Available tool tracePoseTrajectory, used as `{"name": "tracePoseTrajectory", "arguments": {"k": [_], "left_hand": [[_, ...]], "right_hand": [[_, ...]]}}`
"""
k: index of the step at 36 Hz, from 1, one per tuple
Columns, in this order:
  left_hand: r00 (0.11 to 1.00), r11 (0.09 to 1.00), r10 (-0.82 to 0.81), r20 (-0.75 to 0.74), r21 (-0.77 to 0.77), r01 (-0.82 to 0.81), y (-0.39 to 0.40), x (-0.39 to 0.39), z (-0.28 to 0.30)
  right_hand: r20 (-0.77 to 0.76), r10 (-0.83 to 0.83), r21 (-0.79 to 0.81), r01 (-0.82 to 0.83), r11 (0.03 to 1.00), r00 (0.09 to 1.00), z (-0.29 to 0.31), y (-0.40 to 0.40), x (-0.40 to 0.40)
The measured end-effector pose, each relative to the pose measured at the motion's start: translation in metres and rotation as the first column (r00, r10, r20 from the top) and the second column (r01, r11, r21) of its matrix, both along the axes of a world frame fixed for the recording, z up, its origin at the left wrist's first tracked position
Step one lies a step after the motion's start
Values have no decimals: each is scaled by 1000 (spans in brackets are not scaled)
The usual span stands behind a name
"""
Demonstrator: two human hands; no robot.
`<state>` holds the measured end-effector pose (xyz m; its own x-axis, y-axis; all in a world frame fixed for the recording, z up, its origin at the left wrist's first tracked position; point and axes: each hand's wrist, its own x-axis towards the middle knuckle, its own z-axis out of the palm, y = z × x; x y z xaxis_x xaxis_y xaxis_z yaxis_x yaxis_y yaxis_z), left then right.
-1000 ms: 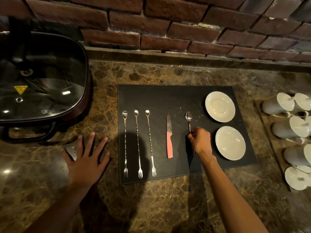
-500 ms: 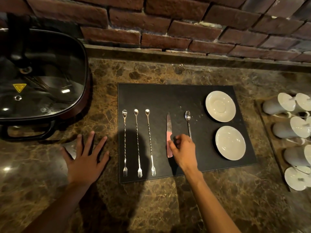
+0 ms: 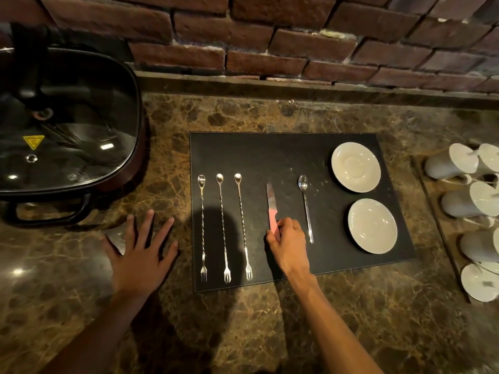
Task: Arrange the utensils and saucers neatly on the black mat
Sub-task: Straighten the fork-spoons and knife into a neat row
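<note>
The light is dim and warm, falling from overhead, and a soft shadow pools across the black mat (image 3: pixel 297 152). Glare spots glint on the cooker's glass lid (image 3: pixel 67 130), and wide-angle distortion bends the brick wall (image 3: pixel 270 36) at the edges.

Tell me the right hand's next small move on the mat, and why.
Probably nudge the knife straight. The right hand pinches its pink handle, and its blade leans slightly left, while the spoon and the three long forks lie in tidy parallel lines. The left hand rests flat on the counter.

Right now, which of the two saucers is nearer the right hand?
The near saucer, closer to the mat's front edge. The right hand sits level with it; the other saucer lies farther back.
</note>
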<state>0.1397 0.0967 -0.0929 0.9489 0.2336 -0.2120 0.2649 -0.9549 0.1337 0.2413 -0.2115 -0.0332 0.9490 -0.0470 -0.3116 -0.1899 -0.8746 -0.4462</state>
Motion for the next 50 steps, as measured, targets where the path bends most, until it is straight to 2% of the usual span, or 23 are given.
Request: {"name": "tracePoseTrajectory", "arguments": {"k": [10, 17, 24, 30, 35, 38, 41, 44, 47, 50], "left_hand": [[999, 1000, -8, 32, 18, 7, 2, -1, -7], [1000, 1000, 10, 19, -23, -10, 1, -1, -3], [1000, 999, 20, 16, -33, -20, 1, -2, -6], [1000, 999, -9, 8, -32, 9, 3, -2, -9], [996, 996, 57, -64, -60, -61, 1, 2, 0], [981, 991, 73, -181, -102, -92, 4, 9, 10], [951, 977, 49, -305, -185, -110, 8, 19, 28], [931, 945, 66, -359, -276, -174, 4, 27, 55], [954, 921, 123, -272, -327, -212, -9, 24, 83], [983, 942, 155, -98, -284, -177, -30, 11, 107]], "right_hand": [[8, -15, -5, 15, 1000, 1000, 3, 2, 0], [171, 36, -27, -32, 999, 985, 8, 17, -13], [132, -30, 68, 21, 997, 991, 8, 24, -18], [105, -38, 77, 30, 997, 994, 13, 14, -21], [140, 37, 62, -46, 997, 990, 26, 4, -27], [158, 75, 54, -85, 995, 985, 36, 0, -31], [168, 76, 65, -88, 994, 983, 50, -3, -35], [186, 75, 107, -96, 990, 980, 66, -6, -41], [236, 82, 137, -117, 984, 968, 84, -12, -47], [257, 96, 146, -137, 980, 962, 98, -20, -52]]}}
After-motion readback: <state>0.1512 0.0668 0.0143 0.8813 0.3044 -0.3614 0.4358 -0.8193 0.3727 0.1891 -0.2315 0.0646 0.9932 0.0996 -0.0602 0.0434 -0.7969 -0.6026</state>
